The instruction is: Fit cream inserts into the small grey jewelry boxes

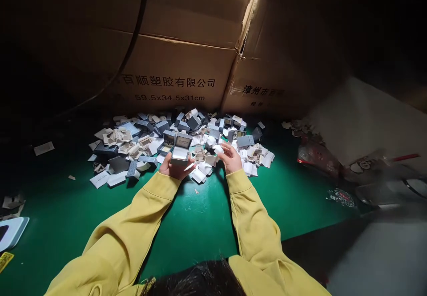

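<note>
My left hand (175,170) is wrapped round the bottom of a small dark gift box (182,147). The box's lid stands up, showing a pale lining with print and a white pad inside. To the right, my right hand (230,158) pinches a small white insert (218,149) between thumb and fingers, just above the heap. Both hands are at the near edge of a pile of blue-grey boxes (162,127) and folded white inserts (116,179). Some boxes in the pile lie with their lids open.
Large cardboard cartons (180,64) with printed lettering stand behind the pile. A dark cable (131,46) hangs in front of them. On the green table (196,225), a white device (15,233) lies at the left edge, and plastic-wrapped items (316,156) lie at the right.
</note>
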Action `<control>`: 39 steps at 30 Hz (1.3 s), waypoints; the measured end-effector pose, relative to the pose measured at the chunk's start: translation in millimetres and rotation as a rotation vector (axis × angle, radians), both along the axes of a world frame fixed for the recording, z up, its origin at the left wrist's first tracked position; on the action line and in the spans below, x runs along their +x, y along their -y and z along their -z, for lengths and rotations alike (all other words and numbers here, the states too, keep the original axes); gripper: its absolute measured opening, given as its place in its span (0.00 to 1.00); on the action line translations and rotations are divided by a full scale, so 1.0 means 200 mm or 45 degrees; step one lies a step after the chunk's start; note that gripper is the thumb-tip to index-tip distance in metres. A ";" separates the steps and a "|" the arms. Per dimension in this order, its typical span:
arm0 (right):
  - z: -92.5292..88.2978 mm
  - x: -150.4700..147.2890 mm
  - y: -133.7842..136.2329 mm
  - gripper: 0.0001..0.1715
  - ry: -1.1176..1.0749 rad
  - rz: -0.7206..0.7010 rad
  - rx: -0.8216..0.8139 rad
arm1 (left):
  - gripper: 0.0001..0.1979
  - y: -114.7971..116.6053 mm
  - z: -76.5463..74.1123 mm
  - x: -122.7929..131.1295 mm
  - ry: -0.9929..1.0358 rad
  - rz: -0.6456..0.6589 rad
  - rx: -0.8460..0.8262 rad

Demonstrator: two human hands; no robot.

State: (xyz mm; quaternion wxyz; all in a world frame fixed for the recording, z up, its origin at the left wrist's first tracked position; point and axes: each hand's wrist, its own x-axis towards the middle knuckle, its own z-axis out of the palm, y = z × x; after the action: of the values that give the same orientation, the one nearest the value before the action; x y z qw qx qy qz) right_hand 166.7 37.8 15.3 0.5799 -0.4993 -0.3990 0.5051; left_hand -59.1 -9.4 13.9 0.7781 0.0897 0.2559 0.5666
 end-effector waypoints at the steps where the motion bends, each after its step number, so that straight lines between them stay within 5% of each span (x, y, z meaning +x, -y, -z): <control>1: 0.01 0.00 -0.01 0.28 -0.136 -0.009 -0.067 | 0.24 0.00 0.00 0.00 0.002 0.004 0.000; 6: 0.02 0.01 -0.01 0.32 -0.407 -0.056 -0.153 | 0.22 -0.01 0.02 -0.01 0.022 0.027 -0.016; 11: -0.04 -0.02 0.04 0.30 -0.010 -0.104 0.134 | 0.25 -0.01 0.00 0.00 0.067 0.017 0.001; 16: -0.09 -0.07 0.12 0.17 0.486 -0.392 0.429 | 0.26 0.01 -0.04 0.00 0.103 -0.028 0.030; 20: -0.07 -0.06 0.12 0.16 0.812 -0.517 0.534 | 0.21 0.02 -0.06 0.00 0.084 -0.169 0.044; 25: -0.04 -0.03 0.10 0.19 1.028 -0.508 0.594 | 0.24 -0.01 -0.04 -0.01 0.030 -0.201 0.011; 32: -0.04 -0.04 0.12 0.20 1.144 -0.538 0.751 | 0.23 -0.02 0.02 -0.01 -0.081 -0.037 0.054; 39: -0.02 -0.05 0.10 0.16 1.159 -0.542 0.698 | 0.23 -0.04 0.00 0.02 -0.045 -0.197 -0.054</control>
State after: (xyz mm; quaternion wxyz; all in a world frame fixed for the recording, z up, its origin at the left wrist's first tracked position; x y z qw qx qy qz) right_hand 157.3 17.6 19.3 0.3434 -0.4064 -0.8169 0.2227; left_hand -56.1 -1.4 14.6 0.7291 0.0631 0.2878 0.6178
